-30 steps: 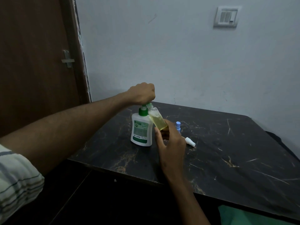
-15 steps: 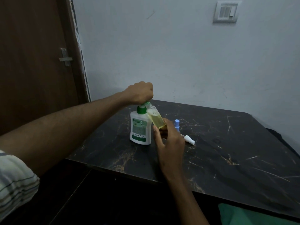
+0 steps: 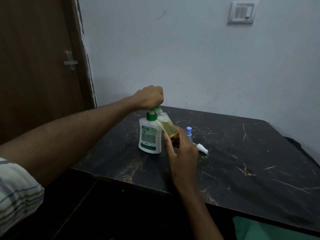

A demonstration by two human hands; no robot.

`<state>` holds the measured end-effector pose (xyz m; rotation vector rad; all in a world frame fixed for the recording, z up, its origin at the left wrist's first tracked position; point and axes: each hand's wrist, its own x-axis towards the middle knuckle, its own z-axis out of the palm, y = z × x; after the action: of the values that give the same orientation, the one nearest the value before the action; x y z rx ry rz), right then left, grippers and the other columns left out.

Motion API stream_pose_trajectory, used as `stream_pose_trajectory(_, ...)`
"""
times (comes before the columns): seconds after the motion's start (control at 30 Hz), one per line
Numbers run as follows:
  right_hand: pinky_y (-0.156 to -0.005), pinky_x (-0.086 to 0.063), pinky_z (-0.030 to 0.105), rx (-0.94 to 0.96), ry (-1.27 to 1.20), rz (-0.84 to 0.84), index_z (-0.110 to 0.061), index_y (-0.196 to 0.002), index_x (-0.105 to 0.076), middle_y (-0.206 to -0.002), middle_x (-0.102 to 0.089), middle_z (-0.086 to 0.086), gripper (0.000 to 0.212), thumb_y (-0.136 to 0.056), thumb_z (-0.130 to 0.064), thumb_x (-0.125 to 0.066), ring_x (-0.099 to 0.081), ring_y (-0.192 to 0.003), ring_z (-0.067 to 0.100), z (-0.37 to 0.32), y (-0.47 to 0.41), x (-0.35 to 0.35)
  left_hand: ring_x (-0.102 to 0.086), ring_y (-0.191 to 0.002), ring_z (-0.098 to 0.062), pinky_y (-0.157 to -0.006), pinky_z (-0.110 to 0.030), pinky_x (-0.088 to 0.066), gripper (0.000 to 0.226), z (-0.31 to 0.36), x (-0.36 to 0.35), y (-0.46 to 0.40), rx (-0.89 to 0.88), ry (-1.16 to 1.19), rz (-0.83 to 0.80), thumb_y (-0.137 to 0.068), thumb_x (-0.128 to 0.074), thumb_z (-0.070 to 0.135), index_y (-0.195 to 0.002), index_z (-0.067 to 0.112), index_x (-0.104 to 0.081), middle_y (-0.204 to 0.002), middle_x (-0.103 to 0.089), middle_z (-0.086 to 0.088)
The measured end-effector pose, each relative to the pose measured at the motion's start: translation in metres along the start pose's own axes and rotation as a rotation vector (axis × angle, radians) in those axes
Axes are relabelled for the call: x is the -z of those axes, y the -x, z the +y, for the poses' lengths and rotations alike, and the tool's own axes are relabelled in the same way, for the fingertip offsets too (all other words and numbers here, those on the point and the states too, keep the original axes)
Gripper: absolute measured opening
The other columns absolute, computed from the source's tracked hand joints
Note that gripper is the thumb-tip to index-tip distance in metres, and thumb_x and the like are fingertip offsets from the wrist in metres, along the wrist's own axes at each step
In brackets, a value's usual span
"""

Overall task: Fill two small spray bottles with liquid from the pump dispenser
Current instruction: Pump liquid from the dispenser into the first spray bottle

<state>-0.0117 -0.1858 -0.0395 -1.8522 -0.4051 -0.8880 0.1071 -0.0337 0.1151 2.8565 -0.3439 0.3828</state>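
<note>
The left hand (image 3: 150, 97) is fisted over the pump head of the dispenser (image 3: 150, 135), which stands near the table's (image 3: 242, 170) left edge. The right hand (image 3: 181, 149) grips a tilted bottle (image 3: 167, 126) of yellow liquid, mouth at the spout. A blue bottle (image 3: 188, 132) and white sprayer (image 3: 202, 148) lie just right; beyond them the tabletop is bare.

Home room: wooden door (image 3: 34, 66), wall switch (image 3: 242, 13), marble-patterned table (image 3: 242, 161).

Dim, bluish cast; soft detail; wide-angle edge bending.
</note>
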Motion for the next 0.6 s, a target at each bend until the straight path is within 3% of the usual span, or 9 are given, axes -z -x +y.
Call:
stream_pose_trajectory(0.1, -0.083, -0.046, 0.002, 0.004, 0.01, -0.01, -0.015, -0.129, -0.065, -0.114, -0.072, -0.003, 0.031, -0.102, -0.028, -0.065, -0.064, -0.097, 0.0, 0.0017, -0.0006, -0.0006, -0.063, -0.09, -0.032, -0.075, -0.048, -0.051, 0.007, 0.0008, -0.0037, 0.0014, 0.008, -0.016, 0.003, -0.086, -0.05, 0.016, -0.083, 0.015, -0.056, -0.107, -0.065, -0.012)
stream_pose_trajectory(0.2, -0.084, -0.047, 0.002, 0.014, 0.007, -0.005, -0.014, -0.13, -0.065, -0.114, -0.073, -0.001, 0.031, -0.101, -0.027, -0.066, -0.067, -0.097, 0.002, 0.0024, -0.0003, 0.0001, -0.06, -0.088, -0.029, -0.074, -0.044, -0.049, 0.009, 0.004, -0.0007, 0.001, 0.021, -0.018, 0.006, -0.091, -0.051, 0.014, -0.095, 0.01, -0.058, -0.103, -0.064, -0.013)
stream_pose_trajectory(0.33, -0.083, -0.047, 0.002, 0.013, 0.0, 0.004, -0.013, -0.129, -0.066, -0.112, -0.073, -0.001, 0.031, -0.102, -0.027, -0.065, -0.067, -0.096, 0.003, 0.0037, -0.0013, 0.0004, -0.063, -0.094, -0.034, -0.083, -0.052, -0.053, 0.007, 0.005, 0.0002, -0.0003, 0.009, -0.006, -0.016, -0.085, -0.049, 0.018, -0.085, 0.015, -0.055, -0.106, -0.065, -0.014)
stream_pose_trajectory(0.43, -0.085, -0.049, 0.004, 0.016, -0.006, -0.003, -0.013, -0.128, -0.066, -0.114, -0.073, 0.0, 0.03, -0.101, -0.028, -0.065, -0.068, -0.098, 0.006, 0.0034, -0.0018, 0.0009, -0.063, -0.095, -0.037, -0.082, -0.053, -0.053, 0.009, 0.0043, -0.0016, 0.0013, -0.007, -0.024, -0.05, -0.076, -0.043, 0.024, -0.074, 0.018, -0.049, -0.105, -0.064, -0.014)
stream_pose_trajectory(0.6, -0.084, -0.045, -0.001, 0.016, -0.004, 0.002, -0.013, -0.128, -0.066, -0.114, -0.074, 0.001, 0.03, -0.101, -0.027, -0.066, -0.068, -0.098, 0.005, 0.0026, -0.0013, 0.0008, -0.063, -0.095, -0.036, -0.083, -0.052, -0.053, 0.009, 0.0044, -0.0005, -0.003, 0.0, -0.004, -0.017, -0.088, -0.05, 0.017, -0.079, 0.018, -0.051, -0.107, -0.064, -0.014)
